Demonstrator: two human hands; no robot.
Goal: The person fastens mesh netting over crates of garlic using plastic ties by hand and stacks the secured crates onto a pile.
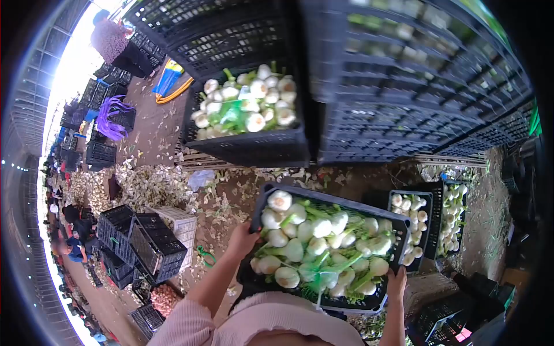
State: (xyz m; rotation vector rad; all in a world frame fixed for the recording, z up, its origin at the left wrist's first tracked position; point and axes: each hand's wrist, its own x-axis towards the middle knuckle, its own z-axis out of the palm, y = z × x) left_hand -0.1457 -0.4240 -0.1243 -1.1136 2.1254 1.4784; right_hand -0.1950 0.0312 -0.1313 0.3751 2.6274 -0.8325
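A black plastic crate [334, 198] full of white onion-like bulbs with green stems is held in front of the body, tilted slightly down to the right. Green netting [320, 277] lies on the bulbs near its front side. My left hand [244, 239] is closed round the crate's left edge. At the lower right side, my right hand [396, 281] grips the crate's edge; its fingers are partly hidden by the crate. Beyond it, another black crate [254, 143] of similar bulbs stands on a wooden pallet [208, 161].
Tall stacked crates [398, 115] rise at the upper right. Two bulb-filled crates [428, 230] stand right. Empty crates [156, 245] and a white crate [183, 228] sit left. Peelings [150, 187] litter the floor. A person [118, 43] stands upper left; more people are far left.
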